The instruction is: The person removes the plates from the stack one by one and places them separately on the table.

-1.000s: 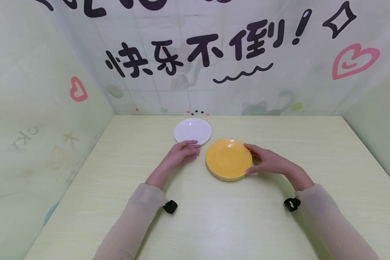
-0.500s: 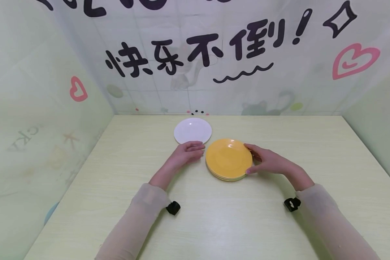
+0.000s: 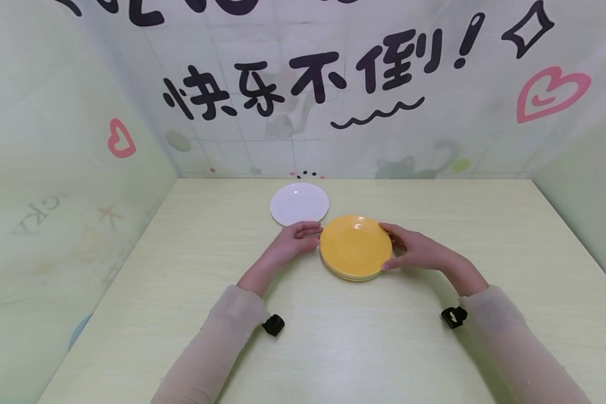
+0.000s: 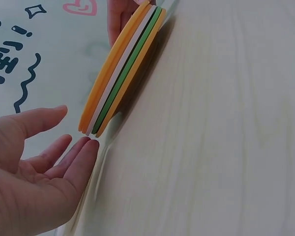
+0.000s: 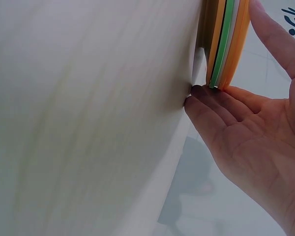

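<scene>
A stack of plates [image 3: 356, 247] sits on the table, its top plate yellow-orange. From the side, orange, pale, green and orange rims [image 4: 123, 69] show one above another. At its left side my left hand [image 3: 298, 244] holds nothing; its fingers are spread loosely, fingertips right at the rim. My right hand [image 3: 416, 251] holds the right edge, thumb on the upper rim. In the right wrist view, the fingers [image 5: 226, 105] reach under the stack's edge, close to the tabletop. Behind the left hand lies a white plate [image 3: 299, 203].
The pale wooden table [image 3: 333, 348] runs back to a printed cloth wall [image 3: 262, 151] with dark lettering and pink hearts. Light green cloth walls [image 3: 55, 224] stand on both sides. Black wrist bands [image 3: 274, 325] show at both sleeves.
My left hand has moved right, from over the white plate's front edge to the left rim of the stack. The right hand and the plates have stayed in place.
</scene>
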Demonstrator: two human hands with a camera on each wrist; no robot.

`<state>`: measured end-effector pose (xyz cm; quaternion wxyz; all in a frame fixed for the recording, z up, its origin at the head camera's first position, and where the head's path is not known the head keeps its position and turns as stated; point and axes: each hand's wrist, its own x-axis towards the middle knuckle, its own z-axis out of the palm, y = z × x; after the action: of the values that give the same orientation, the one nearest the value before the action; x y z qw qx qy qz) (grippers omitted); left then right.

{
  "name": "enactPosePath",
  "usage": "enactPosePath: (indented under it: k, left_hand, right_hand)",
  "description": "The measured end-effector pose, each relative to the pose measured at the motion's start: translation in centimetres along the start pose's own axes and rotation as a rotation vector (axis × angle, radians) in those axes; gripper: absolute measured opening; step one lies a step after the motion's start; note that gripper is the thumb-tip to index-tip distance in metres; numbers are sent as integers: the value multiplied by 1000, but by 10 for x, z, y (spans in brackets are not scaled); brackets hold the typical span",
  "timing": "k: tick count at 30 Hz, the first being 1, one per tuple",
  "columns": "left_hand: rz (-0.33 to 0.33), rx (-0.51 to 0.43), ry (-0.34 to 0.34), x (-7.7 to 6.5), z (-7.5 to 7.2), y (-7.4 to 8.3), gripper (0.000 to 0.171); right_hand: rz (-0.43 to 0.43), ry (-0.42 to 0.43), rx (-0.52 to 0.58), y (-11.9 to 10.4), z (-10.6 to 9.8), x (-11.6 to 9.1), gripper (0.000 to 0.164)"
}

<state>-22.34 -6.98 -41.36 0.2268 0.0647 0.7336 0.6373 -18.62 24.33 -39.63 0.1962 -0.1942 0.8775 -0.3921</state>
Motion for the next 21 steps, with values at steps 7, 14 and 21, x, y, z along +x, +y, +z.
enactPosePath:
  k: [7,14,21]
  left_hand:
    - [-24,-3,15,1,5,0,52]
    - [-24,4,39,3,8,-1,51]
    - [-6,22,71,7,12,-2,49]
  right_hand:
    - [3,0,3,-1,0,0,100]
    - [9,-4,-7,1,0,1,100]
    - [1,1,-13,3,0,1,100]
